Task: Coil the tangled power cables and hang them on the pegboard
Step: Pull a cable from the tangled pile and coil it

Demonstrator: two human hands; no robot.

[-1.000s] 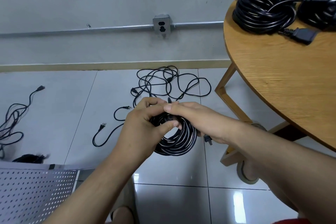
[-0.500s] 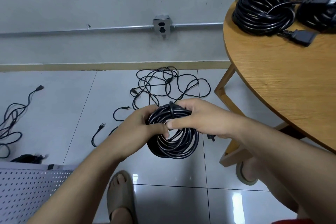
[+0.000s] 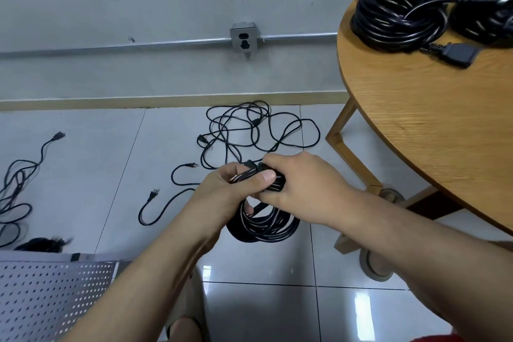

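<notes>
Cable coil (image 3: 266, 223) is held over the floor (image 3: 258, 311), gripped at its twelve o'clock rim by both hands. The left hand (image 3: 224, 189) is curled round the strands from nine o'clock, with its thumb laid across the bundle. The right hand (image 3: 305, 189) is closed over the same stretch from three o'clock. The two grips are pressed together, each pinching the coil. The rest of the loop hangs below them toward six o'clock.

A round tabletop (image 3: 430, 133) is seen at two o'clock of the hands, its curved edge passing near the right forearm and its wooden legs standing at three o'clock. Finished coils (image 3: 397, 16) are piled at the far side of it. A tangled cable (image 3: 249, 130) is spread on the floor at twelve o'clock, just beyond the hands. A loose cable (image 3: 163, 205) with a plug lies at nine o'clock. The pegboard (image 3: 50, 294) is seen at eight o'clock, well apart from the coil. Bare tiles are left at six o'clock, between the pegboard and the table legs.
</notes>
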